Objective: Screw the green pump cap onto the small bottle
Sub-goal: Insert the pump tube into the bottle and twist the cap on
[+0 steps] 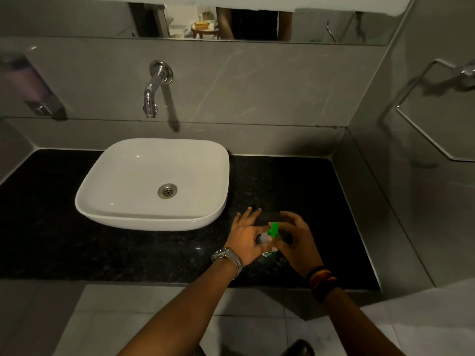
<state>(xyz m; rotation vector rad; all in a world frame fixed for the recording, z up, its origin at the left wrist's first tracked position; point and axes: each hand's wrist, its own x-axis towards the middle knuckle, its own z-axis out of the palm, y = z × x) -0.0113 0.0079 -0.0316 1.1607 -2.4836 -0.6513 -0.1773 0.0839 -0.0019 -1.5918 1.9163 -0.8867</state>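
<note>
A small bottle stands on the black counter, to the right of the sink, and is mostly hidden between my hands. The green pump cap sits on top of it, nozzle pointing away from me. My left hand, with a metal watch on the wrist, touches the bottle's neck with the thumb while its other fingers spread out. My right hand curls around the cap and bottle from the right, fingertips at the cap's base.
A white basin sits on the counter at the left, under a chrome wall tap. A soap dispenser hangs on the left wall and a towel ring on the right wall. The counter's front edge runs just below my wrists.
</note>
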